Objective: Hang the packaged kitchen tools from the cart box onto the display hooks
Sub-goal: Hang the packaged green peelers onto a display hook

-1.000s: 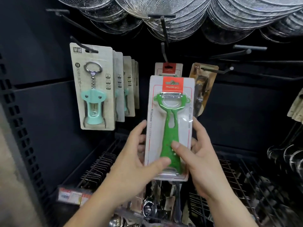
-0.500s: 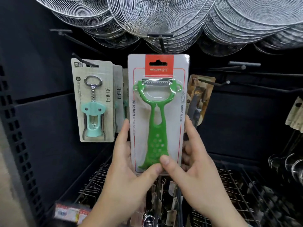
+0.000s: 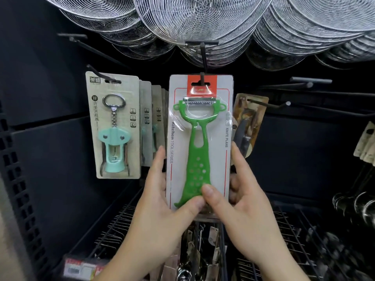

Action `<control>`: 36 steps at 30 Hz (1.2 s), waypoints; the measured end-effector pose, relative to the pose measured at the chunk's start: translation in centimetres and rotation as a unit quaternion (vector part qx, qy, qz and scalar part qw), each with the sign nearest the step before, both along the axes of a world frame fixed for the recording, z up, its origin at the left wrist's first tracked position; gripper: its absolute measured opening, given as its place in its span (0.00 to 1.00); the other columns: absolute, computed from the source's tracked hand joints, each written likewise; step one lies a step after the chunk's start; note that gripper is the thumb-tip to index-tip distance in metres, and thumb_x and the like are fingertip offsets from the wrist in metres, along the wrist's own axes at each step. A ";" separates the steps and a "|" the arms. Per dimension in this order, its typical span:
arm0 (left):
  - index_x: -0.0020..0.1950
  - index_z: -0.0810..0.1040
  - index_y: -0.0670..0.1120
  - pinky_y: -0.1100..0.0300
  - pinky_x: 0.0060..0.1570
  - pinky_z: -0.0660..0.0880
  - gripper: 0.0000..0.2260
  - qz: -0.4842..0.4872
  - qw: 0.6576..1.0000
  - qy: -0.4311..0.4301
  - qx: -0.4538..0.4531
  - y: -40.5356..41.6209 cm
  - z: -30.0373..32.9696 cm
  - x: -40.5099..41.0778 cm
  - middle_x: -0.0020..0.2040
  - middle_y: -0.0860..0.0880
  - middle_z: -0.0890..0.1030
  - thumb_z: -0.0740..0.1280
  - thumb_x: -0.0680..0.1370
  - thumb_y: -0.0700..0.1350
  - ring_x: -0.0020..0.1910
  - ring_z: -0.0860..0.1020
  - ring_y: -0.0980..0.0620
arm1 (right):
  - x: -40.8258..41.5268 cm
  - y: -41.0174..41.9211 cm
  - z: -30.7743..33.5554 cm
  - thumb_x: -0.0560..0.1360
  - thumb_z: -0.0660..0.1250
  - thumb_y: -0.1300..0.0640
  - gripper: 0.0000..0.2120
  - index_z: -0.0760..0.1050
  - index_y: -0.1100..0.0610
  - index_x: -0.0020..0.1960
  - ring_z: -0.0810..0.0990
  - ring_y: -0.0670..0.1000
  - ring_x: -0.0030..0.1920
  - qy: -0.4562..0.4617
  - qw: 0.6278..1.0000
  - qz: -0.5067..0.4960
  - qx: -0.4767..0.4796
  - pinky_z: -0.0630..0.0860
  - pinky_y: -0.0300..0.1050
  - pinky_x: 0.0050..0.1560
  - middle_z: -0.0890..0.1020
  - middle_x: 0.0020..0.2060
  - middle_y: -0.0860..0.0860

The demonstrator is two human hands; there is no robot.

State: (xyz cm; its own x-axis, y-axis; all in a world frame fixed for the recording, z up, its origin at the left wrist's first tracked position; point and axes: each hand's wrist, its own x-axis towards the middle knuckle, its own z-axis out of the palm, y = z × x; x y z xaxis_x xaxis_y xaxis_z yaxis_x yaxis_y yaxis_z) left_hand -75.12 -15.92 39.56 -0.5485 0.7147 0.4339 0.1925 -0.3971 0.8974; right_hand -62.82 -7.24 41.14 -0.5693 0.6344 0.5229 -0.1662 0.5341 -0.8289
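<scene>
— Where is the peeler pack (image 3: pixel 199 138)?

— Upright in front of the dark display wall, its red header right at the tip of the centre display hook (image 3: pixel 203 59). The hook's end overlaps the hang slot, though whether it has passed through I cannot tell.

— And the hands?

— Both grip the lower end of the card. The left hand (image 3: pixel 162 205) has its thumb pressed on the green handle's base, with fingers (image 3: pixel 158 159) running up the card's left edge. The right hand (image 3: pixel 245 201) mirrors it: thumb on the front near the handle's foot, fingers along the right edge and behind the card. The thumb tips nearly touch.

— What hangs beside it?

— To the left, a row of corkscrew packs (image 3: pixel 113 126) on their own hook; to the right, a brown knife pack (image 3: pixel 248 122), partly hidden by the card. Wire skimmers (image 3: pixel 203 21) hang overhead.
</scene>
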 end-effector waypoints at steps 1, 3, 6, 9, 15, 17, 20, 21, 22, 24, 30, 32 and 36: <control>0.71 0.55 0.68 0.70 0.47 0.79 0.44 0.010 1.000 0.012 -0.013 0.4 -0.1 -0.3 0.53 0.68 0.83 0.76 0.68 0.39 0.53 0.83 0.65 | -0.3 0.3 -0.1 0.64 0.71 0.41 0.40 0.55 0.26 0.71 0.83 0.42 0.57 0.001 1.000 -0.008 0.000 0.81 0.44 0.57 0.82 0.58 0.39; 0.73 0.58 0.64 0.67 0.51 0.78 0.41 0.031 0.998 0.042 -0.038 1.3 -0.2 -1.1 0.53 0.66 0.83 0.76 0.71 0.37 0.54 0.82 0.64 | -1.1 1.1 -0.5 0.67 0.72 0.42 0.38 0.57 0.29 0.72 0.84 0.43 0.51 -0.003 0.999 -0.045 0.007 0.82 0.47 0.53 0.83 0.52 0.38; 0.69 0.65 0.61 0.66 0.55 0.77 0.34 0.067 0.994 0.065 -0.060 3.3 -0.5 -2.6 0.53 0.61 0.84 0.77 0.72 0.39 0.53 0.82 0.64 | -2.6 2.9 -1.3 0.72 0.74 0.48 0.32 0.63 0.33 0.71 0.83 0.45 0.39 -0.006 0.994 -0.110 0.009 0.83 0.51 0.45 0.82 0.45 0.38; 0.71 0.66 0.58 0.64 0.55 0.77 0.32 0.088 0.989 0.087 -0.082 5.4 -0.5 -3.7 0.54 0.60 0.81 0.77 0.72 0.43 0.52 0.82 0.63 | -4.0 4.7 -1.7 0.74 0.73 0.49 0.27 0.63 0.30 0.64 0.81 0.40 0.37 -0.007 0.990 -0.143 0.004 0.78 0.35 0.39 0.83 0.44 0.40; 0.67 0.67 0.58 0.71 0.48 0.74 0.27 0.096 0.983 0.117 -0.107 10.0 -0.8 -5.6 0.56 0.57 0.80 0.76 0.74 0.46 0.53 0.81 0.59 | -6.4 8.0 -1.4 0.77 0.69 0.49 0.27 0.63 0.39 0.73 0.79 0.38 0.48 -0.039 0.982 -0.183 -0.013 0.72 0.25 0.41 0.79 0.49 0.35; 0.71 0.67 0.55 0.62 0.55 0.77 0.30 0.106 0.979 0.126 -0.118 11.5 -1.1 -6.2 0.59 0.53 0.80 0.76 0.72 0.51 0.56 0.80 0.55 | -7.0 9.0 -1.4 0.78 0.68 0.50 0.27 0.63 0.41 0.75 0.79 0.40 0.52 -0.050 0.981 -0.186 -0.020 0.72 0.26 0.44 0.79 0.51 0.36; 0.69 0.67 0.57 0.51 0.60 0.78 0.30 0.115 0.977 0.127 -0.125 13.1 -1.4 -6.8 0.60 0.51 0.80 0.74 0.69 0.55 0.58 0.79 0.51 | -7.9 10.3 -1.3 0.80 0.66 0.50 0.28 0.61 0.41 0.76 0.76 0.37 0.49 -0.082 0.978 -0.193 -0.022 0.68 0.23 0.38 0.77 0.52 0.37; 0.69 0.67 0.57 0.50 0.60 0.78 0.31 0.114 0.977 0.125 -0.131 13.5 -1.5 -7.0 0.60 0.51 0.80 0.73 0.69 0.57 0.58 0.79 0.51 | -8.2 10.6 -1.3 0.80 0.65 0.49 0.28 0.59 0.42 0.77 0.75 0.38 0.49 -0.091 0.976 -0.197 -0.027 0.67 0.23 0.38 0.78 0.54 0.39; 0.70 0.67 0.56 0.50 0.60 0.78 0.32 0.113 0.977 0.124 -0.131 14.0 -1.6 -7.3 0.60 0.51 0.80 0.72 0.67 0.59 0.58 0.80 0.52 | -8.4 10.9 -1.2 0.80 0.65 0.49 0.29 0.58 0.43 0.78 0.75 0.40 0.50 -0.098 0.974 -0.200 -0.030 0.68 0.27 0.40 0.79 0.58 0.42; 0.71 0.68 0.55 0.50 0.59 0.79 0.35 0.106 0.978 0.126 -0.127 15.0 -1.9 -8.0 0.60 0.52 0.80 0.71 0.66 0.62 0.57 0.80 0.53 | -8.8 11.4 -1.3 0.80 0.65 0.48 0.31 0.56 0.44 0.80 0.74 0.42 0.54 -0.105 0.972 -0.206 -0.031 0.70 0.35 0.47 0.78 0.63 0.43; 0.64 0.73 0.53 0.50 0.57 0.80 0.22 0.093 0.976 0.139 -0.139 14.7 -3.0 -8.5 0.57 0.52 0.82 0.75 0.72 0.52 0.54 0.82 0.54 | -9.1 11.3 -2.2 0.80 0.65 0.49 0.29 0.58 0.44 0.78 0.74 0.38 0.49 -0.123 0.966 -0.225 -0.031 0.69 0.32 0.46 0.75 0.53 0.37; 0.68 0.72 0.53 0.48 0.62 0.77 0.26 0.093 0.968 0.160 -0.172 13.9 -3.9 -8.7 0.61 0.50 0.80 0.74 0.72 0.54 0.60 0.79 0.52 | -8.7 10.9 -3.6 0.80 0.65 0.48 0.26 0.64 0.47 0.76 0.79 0.43 0.55 -0.146 0.960 -0.237 -0.024 0.71 0.35 0.50 0.80 0.57 0.42; 0.79 0.61 0.50 0.49 0.74 0.64 0.34 0.065 0.883 0.298 -0.357 11.1 -6.1 -7.8 0.74 0.45 0.66 0.69 0.77 0.59 0.74 0.66 0.44 | -6.3 9.4 -7.0 0.79 0.66 0.46 0.28 0.64 0.49 0.77 0.73 0.50 0.69 -0.217 0.939 -0.267 -0.030 0.68 0.41 0.64 0.75 0.69 0.50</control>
